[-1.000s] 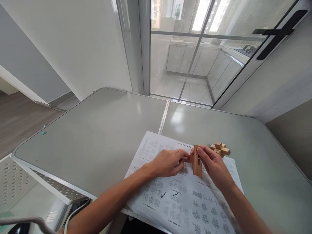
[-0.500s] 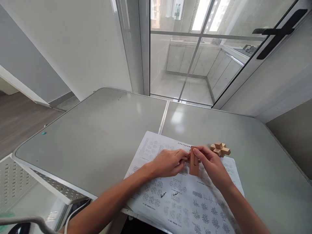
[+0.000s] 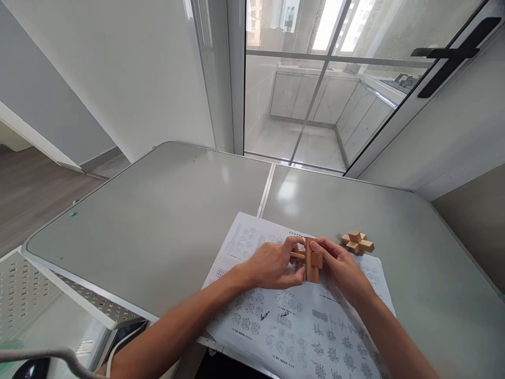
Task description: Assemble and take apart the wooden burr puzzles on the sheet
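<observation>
Two hands (image 3: pixel 305 266); two wooden puzzles (image 3: pixel 313 260).

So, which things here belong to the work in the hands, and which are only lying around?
In hand:
- wooden puzzle pieces, crossed, held between left hand and right hand
- printed diagram sheet under the hands
- assembled wooden puzzle on the sheet's far corner

Lying about:
- grey table
- small blue-green speck near the table's left edge
- perforated metal panel at lower left
</observation>
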Available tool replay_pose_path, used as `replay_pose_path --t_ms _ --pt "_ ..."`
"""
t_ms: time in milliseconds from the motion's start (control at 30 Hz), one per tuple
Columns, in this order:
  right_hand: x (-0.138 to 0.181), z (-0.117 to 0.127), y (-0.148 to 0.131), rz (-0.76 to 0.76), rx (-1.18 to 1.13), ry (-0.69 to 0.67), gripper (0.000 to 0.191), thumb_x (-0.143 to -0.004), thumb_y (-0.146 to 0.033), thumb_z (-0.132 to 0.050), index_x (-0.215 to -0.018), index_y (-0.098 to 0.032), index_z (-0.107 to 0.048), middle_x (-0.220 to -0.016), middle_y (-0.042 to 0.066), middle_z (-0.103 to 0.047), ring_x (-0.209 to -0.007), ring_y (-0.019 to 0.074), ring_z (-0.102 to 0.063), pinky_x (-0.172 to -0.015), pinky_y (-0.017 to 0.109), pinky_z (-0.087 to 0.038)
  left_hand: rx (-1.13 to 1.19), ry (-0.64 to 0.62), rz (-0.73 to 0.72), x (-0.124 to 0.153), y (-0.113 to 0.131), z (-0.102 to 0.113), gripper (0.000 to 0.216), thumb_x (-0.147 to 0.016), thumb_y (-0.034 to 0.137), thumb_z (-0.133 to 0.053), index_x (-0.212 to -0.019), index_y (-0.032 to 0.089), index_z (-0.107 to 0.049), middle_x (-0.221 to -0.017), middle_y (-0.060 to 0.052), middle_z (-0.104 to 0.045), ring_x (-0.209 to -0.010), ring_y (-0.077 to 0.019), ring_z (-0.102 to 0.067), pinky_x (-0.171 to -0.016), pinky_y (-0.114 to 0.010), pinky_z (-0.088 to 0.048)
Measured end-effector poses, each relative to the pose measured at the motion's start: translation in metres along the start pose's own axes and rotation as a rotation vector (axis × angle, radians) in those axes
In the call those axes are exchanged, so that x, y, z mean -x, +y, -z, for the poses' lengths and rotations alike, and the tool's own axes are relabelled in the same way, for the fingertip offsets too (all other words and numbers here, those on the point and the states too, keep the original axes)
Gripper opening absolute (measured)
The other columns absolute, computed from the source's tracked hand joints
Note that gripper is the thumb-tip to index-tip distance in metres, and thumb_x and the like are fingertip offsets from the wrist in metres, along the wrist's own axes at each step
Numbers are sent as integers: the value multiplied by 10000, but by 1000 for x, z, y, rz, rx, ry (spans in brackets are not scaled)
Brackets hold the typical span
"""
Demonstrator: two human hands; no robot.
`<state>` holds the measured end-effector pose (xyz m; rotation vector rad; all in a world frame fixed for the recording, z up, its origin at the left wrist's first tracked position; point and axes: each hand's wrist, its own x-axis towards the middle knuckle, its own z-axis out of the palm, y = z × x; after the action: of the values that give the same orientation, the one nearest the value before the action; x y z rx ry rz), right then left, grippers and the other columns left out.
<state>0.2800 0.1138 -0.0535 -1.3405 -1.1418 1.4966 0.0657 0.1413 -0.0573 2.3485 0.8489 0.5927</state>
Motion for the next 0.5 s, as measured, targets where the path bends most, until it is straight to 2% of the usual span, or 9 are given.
replay_pose_path --t_ms 167,500 --pt "3 -2 -5 -8 -60 8 431 -871 -646 -760 -936 -221 -742 -886 43 -716 -848 219 -651 -753 301 -529 -1 -9 -40 -1 3 6 283 -1075 333 -371 -1327 210 -334 -881 -28 -757 -725 -217 -732 -629 -295 -473" --pt "1 -2 -9 -11 -69 26 503 -821 -693 -783 -938 -204 -767 -900 69 -746 -851 243 -687 -706 311 -547 3 -12 -42 -3 2 5 290 -1106 328 -351 -1378 229 -335 -918 -17 -766 -788 -197 -749 -678 -284 -512"
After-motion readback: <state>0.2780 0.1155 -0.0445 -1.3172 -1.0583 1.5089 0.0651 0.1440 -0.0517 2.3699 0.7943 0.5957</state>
